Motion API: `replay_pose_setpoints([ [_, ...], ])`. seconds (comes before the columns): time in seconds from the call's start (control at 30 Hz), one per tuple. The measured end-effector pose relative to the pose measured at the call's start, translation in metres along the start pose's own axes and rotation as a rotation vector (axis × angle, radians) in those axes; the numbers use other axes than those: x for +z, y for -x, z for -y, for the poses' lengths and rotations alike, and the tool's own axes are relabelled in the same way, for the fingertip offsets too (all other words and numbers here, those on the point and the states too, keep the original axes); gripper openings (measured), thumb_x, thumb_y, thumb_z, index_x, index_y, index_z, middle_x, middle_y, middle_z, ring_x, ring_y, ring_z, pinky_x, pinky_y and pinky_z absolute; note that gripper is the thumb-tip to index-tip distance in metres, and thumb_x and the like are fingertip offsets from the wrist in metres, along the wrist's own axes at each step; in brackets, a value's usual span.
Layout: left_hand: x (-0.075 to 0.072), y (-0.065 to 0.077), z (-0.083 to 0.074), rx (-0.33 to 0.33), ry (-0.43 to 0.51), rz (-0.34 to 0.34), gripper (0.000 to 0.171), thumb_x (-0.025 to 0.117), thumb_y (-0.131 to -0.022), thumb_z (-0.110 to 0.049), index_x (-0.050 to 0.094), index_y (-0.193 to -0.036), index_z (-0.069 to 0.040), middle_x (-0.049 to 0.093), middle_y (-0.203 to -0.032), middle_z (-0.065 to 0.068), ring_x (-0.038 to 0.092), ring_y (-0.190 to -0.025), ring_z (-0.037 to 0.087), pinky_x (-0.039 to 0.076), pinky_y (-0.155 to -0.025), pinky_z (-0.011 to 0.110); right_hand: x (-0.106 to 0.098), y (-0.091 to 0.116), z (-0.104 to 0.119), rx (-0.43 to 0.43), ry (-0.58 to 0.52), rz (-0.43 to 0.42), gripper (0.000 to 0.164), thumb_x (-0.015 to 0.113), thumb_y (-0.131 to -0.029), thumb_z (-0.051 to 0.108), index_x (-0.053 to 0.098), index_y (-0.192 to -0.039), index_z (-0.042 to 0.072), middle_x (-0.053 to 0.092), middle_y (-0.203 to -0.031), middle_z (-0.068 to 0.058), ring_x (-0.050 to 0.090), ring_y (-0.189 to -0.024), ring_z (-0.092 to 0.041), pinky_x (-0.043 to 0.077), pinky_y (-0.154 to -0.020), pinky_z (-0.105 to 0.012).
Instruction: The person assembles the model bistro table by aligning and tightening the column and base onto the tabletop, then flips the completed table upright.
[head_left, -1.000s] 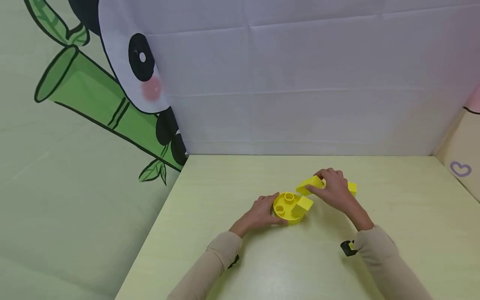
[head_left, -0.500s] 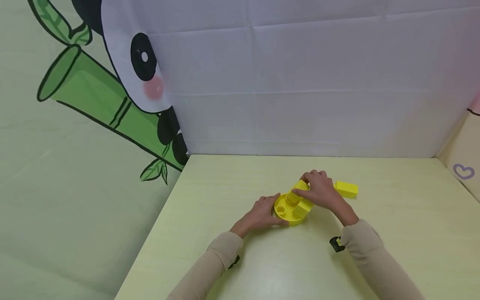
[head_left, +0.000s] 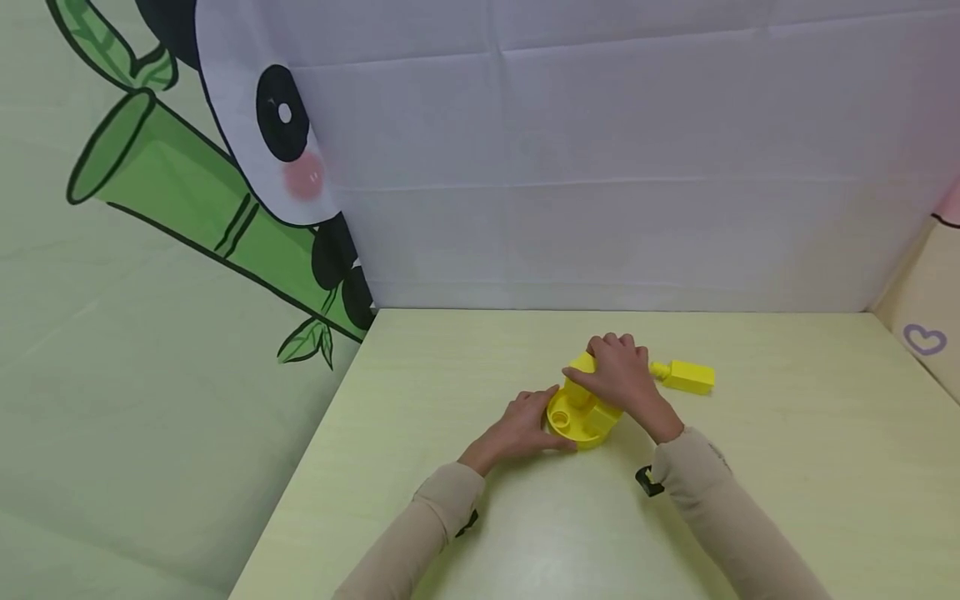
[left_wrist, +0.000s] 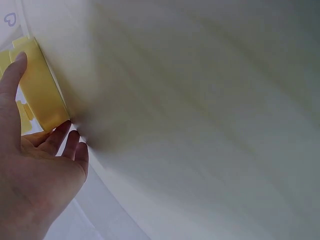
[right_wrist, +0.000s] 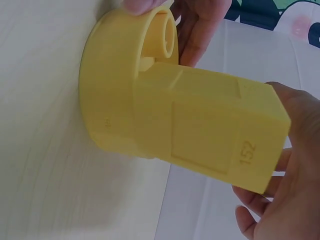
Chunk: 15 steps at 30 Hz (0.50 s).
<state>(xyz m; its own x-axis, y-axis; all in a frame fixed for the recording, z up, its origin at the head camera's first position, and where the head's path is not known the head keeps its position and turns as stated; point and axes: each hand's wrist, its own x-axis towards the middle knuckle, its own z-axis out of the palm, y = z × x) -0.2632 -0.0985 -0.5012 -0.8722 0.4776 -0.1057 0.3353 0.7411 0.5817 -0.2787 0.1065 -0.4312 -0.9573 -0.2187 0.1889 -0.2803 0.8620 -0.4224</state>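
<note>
Compared with a second ago, the right hand [head_left: 621, 372] and the yellow block it grips [head_left: 582, 362] have moved left, from beside the base [head_left: 577, 430] to above its far side. The base, round, shallow and yellow, sits on the table [head_left: 517, 517] in the same place. Whether the gripped block is fully seated in it I cannot tell; the right thumb and fingers hide much of that block, pinching it from both sides. Near the base's right edge rises a standing block [head_left: 603, 414], marked 152 in the right wrist view. To its left a hollow ring [head_left: 560, 418] on the base's floor shows uncovered.

Around the base's left side the left hand [head_left: 523, 423] holds on, thumb and fingers spread wide; in the left wrist view the thumb lies against the outer wall.

Well to the right of the base lies a loose block [head_left: 690, 377], its narrow stem [head_left: 660, 371] pointing left towards the right hand. Beige sleeves [head_left: 727, 508] cover both forearms. Behind the table hangs a pale sheet [head_left: 600, 167], with a panda print [head_left: 283, 117] and green bamboo [head_left: 187, 192] to the left. A purple heart [head_left: 924, 339] shows at the far right.
</note>
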Motion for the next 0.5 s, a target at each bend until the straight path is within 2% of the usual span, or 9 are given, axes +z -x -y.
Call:
replay_pose_setpoints([
  [0.23,-0.0002,0.0004,0.0002,0.004,-0.004,-0.001,0.104,0.08,-0.085,-0.056,0.03,-0.164,-0.011,0.044,-0.16,0.002,0.038,-0.141,0.028,0.034,-0.115,0.049,0.0036,-0.0024,0.0051,0.062,0.057,-0.014,0.059,0.068,-0.095,0.05,0.064,-0.113,-0.006,0.063,-0.105,-0.021,0.049,-0.105,-0.044,0.035,-0.091,-0.062],
  [0.37,-0.0003,0.0006,0.001,0.002,-0.019,0.002,0.105,0.08,-0.085,-0.057,0.029,-0.164,-0.011,0.043,-0.16,0.002,0.038,-0.142,0.029,0.034,-0.116,0.049,0.0034,-0.0023,0.0038,0.085,0.064,0.017,0.065,0.063,-0.098,0.052,0.061,-0.125,-0.008,0.064,-0.116,-0.026,0.049,-0.111,-0.047,0.033,-0.093,-0.063],
  [0.5,-0.0006,0.0002,0.0009,0.004,-0.018,0.005,0.106,0.08,-0.085,-0.058,0.029,-0.164,-0.01,0.044,-0.16,0.003,0.038,-0.141,0.029,0.035,-0.115,0.049,-0.0015,0.001,-0.0034,0.044,-0.008,0.071,0.066,0.064,-0.099,0.046,0.053,-0.14,-0.004,0.061,-0.128,-0.026,0.047,-0.116,-0.048,0.029,-0.096,-0.065],
])
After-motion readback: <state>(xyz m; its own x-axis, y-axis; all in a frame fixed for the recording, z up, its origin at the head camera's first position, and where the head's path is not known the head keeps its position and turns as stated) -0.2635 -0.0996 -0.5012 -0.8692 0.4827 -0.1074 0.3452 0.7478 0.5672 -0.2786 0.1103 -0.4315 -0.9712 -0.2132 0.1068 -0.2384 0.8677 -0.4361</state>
